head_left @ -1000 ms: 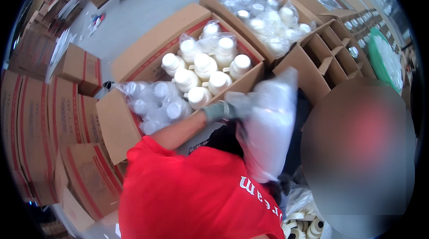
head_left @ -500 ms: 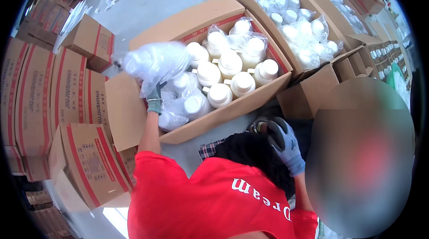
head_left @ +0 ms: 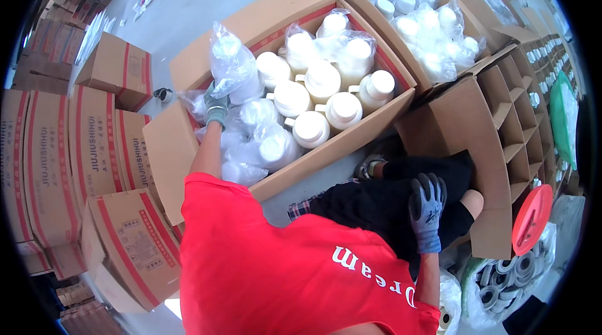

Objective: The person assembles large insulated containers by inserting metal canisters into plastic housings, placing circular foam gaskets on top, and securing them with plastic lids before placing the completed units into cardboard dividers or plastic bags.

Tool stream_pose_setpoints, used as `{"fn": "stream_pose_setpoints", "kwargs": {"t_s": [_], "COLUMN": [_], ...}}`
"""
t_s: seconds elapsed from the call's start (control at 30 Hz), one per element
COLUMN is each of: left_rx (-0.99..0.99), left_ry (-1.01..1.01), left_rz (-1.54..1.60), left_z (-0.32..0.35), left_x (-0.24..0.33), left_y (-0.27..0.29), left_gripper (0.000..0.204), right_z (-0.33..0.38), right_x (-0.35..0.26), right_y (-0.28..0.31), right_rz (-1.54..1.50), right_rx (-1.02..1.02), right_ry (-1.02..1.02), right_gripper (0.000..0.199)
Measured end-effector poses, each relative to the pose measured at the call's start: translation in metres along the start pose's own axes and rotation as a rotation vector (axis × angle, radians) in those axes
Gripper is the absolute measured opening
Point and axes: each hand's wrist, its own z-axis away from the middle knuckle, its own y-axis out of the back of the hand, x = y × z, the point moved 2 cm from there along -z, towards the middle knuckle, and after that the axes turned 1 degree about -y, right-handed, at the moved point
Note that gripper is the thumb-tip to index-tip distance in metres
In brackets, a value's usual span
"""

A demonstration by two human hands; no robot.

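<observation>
Left hand (head_left: 216, 104), gloved, clamped on bagged white bottle (head_left: 231, 67), raised over open carton (head_left: 188, 72) of white bottles (head_left: 326, 100). Right hand (head_left: 427, 202), gloved, flat and empty, fingers spread, resting on black-clad knee (head_left: 401, 194).

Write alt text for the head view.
The gloved left hand grips a plastic-bagged white bottle over an open cardboard box of white bottles; the gloved right hand rests on the person's knee.
</observation>
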Motion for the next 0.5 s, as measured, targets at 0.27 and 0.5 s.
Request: {"fn": "stream_pose_setpoints", "kwargs": {"t_s": [0.27,0.5], "left_rx": [-0.11,-0.606], "left_ry": [0.003,-0.173], "left_rz": [-0.301,-0.622], "left_z": [0.053,0.043], "left_x": [-0.07,-0.092], "left_y": [-0.02,-0.042], "left_gripper": [0.037,0.035], "right_z": [-0.002,-0.013], "right_x": [-0.003,-0.003], "right_y": [-0.006,-0.006], "right_rz": [0.014,0.004], "right_rx": [0.037,0.07], "right_ry": [0.001,0.045], "right_gripper": [0.04,0.039]}}
